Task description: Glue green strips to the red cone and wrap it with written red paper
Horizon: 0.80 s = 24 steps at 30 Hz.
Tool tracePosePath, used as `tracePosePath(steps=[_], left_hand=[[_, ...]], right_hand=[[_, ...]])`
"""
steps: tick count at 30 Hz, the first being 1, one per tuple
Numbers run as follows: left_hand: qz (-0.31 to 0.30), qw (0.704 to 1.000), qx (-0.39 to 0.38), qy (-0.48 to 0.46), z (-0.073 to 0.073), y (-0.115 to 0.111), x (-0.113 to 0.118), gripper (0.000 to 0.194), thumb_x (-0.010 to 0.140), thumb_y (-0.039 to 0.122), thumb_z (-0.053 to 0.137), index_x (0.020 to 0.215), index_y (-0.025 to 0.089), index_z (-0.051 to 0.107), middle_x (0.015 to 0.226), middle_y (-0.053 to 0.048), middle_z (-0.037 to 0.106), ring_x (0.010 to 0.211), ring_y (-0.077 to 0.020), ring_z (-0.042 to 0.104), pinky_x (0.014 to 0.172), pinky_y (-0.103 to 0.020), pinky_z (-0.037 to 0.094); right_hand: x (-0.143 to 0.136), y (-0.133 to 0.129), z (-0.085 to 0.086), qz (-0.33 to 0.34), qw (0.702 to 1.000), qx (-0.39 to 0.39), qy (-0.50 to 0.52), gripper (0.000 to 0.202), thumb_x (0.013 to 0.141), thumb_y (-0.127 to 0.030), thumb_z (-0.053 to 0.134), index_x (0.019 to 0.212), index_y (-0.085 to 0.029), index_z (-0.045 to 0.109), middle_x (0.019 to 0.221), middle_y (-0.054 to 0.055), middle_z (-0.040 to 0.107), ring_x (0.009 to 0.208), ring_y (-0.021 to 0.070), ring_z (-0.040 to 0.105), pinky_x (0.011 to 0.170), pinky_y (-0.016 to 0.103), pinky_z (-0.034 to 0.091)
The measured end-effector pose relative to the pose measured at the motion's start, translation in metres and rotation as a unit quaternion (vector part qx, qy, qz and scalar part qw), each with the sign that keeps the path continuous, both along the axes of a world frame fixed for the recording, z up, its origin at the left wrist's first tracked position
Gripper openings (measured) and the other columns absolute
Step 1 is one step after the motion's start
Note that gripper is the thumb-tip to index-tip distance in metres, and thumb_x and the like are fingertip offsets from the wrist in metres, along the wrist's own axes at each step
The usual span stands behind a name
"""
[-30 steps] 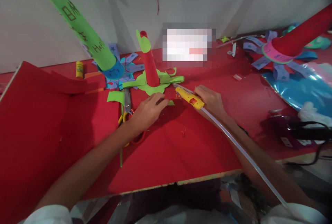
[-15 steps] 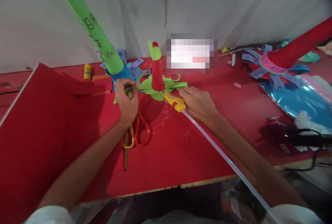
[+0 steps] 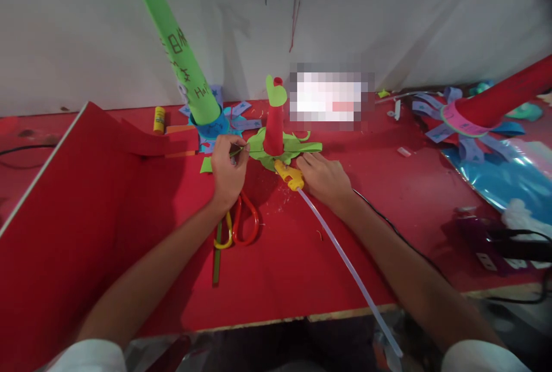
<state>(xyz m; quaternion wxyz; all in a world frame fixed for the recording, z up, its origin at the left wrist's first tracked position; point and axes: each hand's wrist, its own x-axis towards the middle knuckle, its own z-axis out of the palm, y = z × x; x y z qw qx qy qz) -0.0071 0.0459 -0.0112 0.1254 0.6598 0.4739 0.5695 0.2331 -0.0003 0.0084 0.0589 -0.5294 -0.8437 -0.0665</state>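
Observation:
My left hand (image 3: 229, 172) pinches a green paper strip (image 3: 206, 165) between thumb and fingertips, just left of the green flower-shaped base (image 3: 268, 161). A red paper tube (image 3: 273, 127) stands upright on that base, with a green leaf shape (image 3: 276, 95) near its top. My right hand (image 3: 326, 180) is closed around the handle of a yellow glue gun (image 3: 290, 176), its nozzle pointing toward the base's front edge. A long clear glue stick (image 3: 345, 260) sticks out of the gun's rear. Scissors (image 3: 246, 223) with red and yellow handles lie below my left hand.
A tall green tube (image 3: 183, 58) with writing leans at the back left, a yellow glue stick tube (image 3: 159, 120) beside it. A red board (image 3: 64, 205) rises at left. On the right are another red tube (image 3: 504, 96), a blue plastic packet (image 3: 487, 179) and a black cord (image 3: 388, 222).
The view has shifted slightly. My left hand has come closer to the flower base, and its strip sits lower. The glue gun has turned a little, swinging the long stick's rear end leftward.

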Motion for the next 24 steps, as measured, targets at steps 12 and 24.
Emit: tracePosePath(steps=[12,24], left_hand=[[-0.012,0.998,0.028,0.053,0.011,-0.007,0.004,0.012,0.088,0.010,0.069,0.086,0.021,0.064,0.083,0.000,0.061,0.076,-0.0130,0.054,0.064,-0.026,0.042],[-0.064,0.977,0.127,0.158,0.012,-0.022,0.009,0.014,0.091,0.007,0.065,0.095,0.021,0.064,0.093,-0.002,0.063,0.089,-0.0145,0.063,0.079,-0.028,0.054]], right_hand=[[0.006,-0.001,-0.001,-0.030,0.999,-0.020,-0.015,0.024,0.103,-0.012,0.043,0.108,-0.017,0.065,0.109,0.012,0.070,0.102,0.0248,0.058,0.055,0.034,0.021],[0.012,-0.003,-0.002,-0.028,1.000,-0.007,-0.003,0.021,0.102,-0.011,0.045,0.107,-0.017,0.065,0.109,0.010,0.071,0.100,0.0236,0.059,0.055,0.035,0.019]])
